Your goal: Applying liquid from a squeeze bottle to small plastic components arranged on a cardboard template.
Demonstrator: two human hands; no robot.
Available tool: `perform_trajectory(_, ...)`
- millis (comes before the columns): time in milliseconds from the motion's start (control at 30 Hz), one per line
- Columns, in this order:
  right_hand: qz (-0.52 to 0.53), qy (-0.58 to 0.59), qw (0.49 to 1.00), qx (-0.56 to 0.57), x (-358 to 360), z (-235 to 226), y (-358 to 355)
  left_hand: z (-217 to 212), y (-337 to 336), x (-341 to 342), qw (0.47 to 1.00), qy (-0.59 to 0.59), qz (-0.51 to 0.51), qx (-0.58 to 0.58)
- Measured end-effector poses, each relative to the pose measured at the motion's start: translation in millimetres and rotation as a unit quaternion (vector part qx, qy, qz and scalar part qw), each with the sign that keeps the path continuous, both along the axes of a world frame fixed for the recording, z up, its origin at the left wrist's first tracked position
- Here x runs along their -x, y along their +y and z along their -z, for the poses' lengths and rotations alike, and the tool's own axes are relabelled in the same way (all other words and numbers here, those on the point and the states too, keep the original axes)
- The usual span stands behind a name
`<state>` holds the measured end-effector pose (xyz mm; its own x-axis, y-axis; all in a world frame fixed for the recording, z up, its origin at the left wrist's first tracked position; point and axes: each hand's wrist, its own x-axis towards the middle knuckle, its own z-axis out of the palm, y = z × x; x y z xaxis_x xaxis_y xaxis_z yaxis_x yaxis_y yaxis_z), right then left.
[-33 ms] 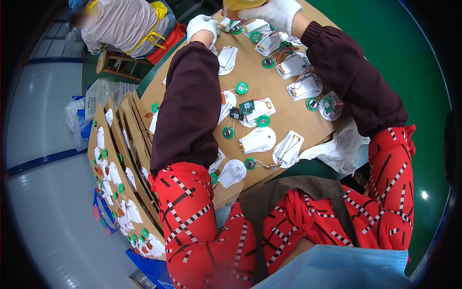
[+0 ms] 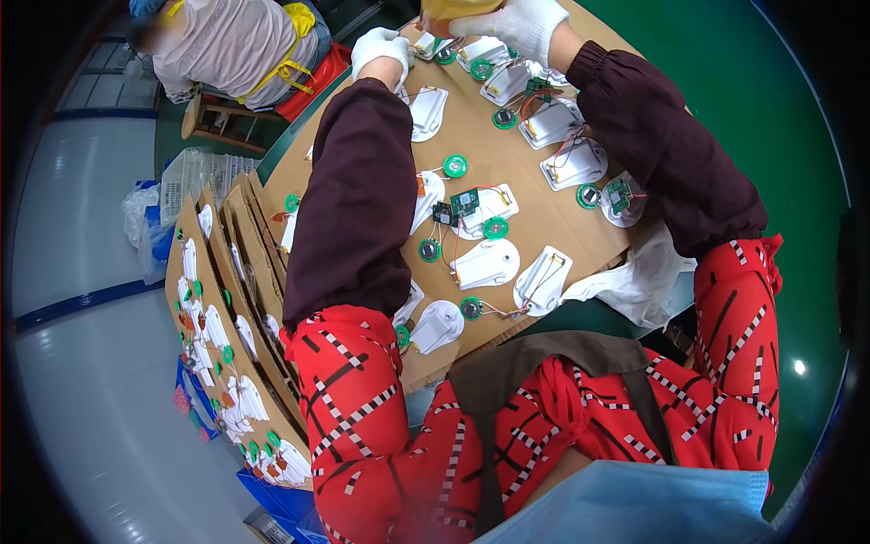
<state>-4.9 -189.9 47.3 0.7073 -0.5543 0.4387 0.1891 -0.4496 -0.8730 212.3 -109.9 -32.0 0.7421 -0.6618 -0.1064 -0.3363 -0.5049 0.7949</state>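
Note:
At the top edge my right hand (image 2: 530, 29), in a white glove, is wrapped round a translucent amber container (image 2: 460, 9) that the picture's edge cuts off. My left hand (image 2: 381, 47), gloved too, has its fingers curled beside a small white plastic housing (image 2: 426, 45) with wires. Whether it grips that housing is hidden. More white housings (image 2: 487, 265) lie about, wired to round green-rimmed speakers (image 2: 455, 166) and small green circuit boards (image 2: 465, 202). Several of them crowd below my right hand, one of them a white housing (image 2: 550, 124) near my sleeve.
The parts lie on a brown cardboard sheet (image 2: 544, 213). To the left, more cardboard sheets (image 2: 213, 272) stand in a leaning stack with similar parts on them. A white plastic bag (image 2: 634, 281) hangs at the near right edge. Another person (image 2: 240, 50) sits at the far left.

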Motion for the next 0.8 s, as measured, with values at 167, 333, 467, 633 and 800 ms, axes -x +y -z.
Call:
perform_trajectory(167, 0.027, -0.009, 0.998, -0.050, 4.0, 0.0, 1.7, -7.2, 8.1, 4.8, 0.998, 0.060, 0.005, 0.034)
perform_trajectory(333, 0.089, -0.055, 0.991, -0.087, 2.5, -2.9, 1.9, 4.5, 1.1, -9.4, 0.999, -0.051, 0.016, -0.009)
perform_trajectory(467, 0.051, -0.024, 0.993, -0.099, -6.8, 8.5, -9.6, 3.5, -5.5, -7.6, 0.998, -0.067, 0.022, 0.000)
perform_trajectory(633, 0.040, -0.048, 0.991, -0.119, -17.2, 16.5, -2.4, -7.0, 3.7, 6.6, 1.000, 0.007, 0.006, 0.011)
perform_trajectory(800, 0.047, 0.008, 0.993, -0.112, -9.9, -0.6, 3.6, 3.3, 4.2, -6.8, 0.998, -0.060, 0.014, 0.000)
